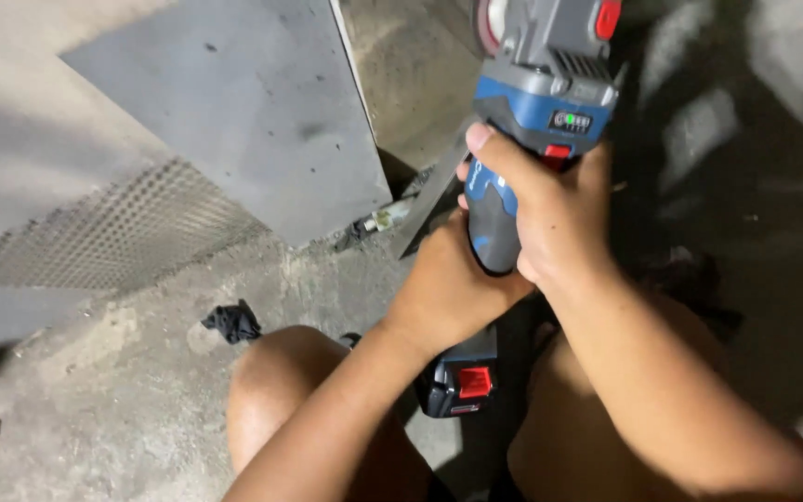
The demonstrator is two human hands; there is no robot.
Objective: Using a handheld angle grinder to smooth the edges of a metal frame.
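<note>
I hold a blue and grey cordless angle grinder (546, 88) with both hands, its head pointing away from me and its disc at the top edge of the view. My right hand (550, 214) wraps the upper part of the blue handle, thumb lying along it. My left hand (443, 279) grips the same handle lower down, from the left. The black battery pack (460, 381) with a red latch sticks out below my left wrist. A narrow grey metal strip (429, 200) slants on the floor just under the tool.
A grey flat sheet (243, 112) leans against the wall on the left, with a perforated mesh panel (113, 232) beside it. A crumpled black cloth (231, 323) lies on the rough concrete floor (113, 409). My bare knees are at the bottom of the view.
</note>
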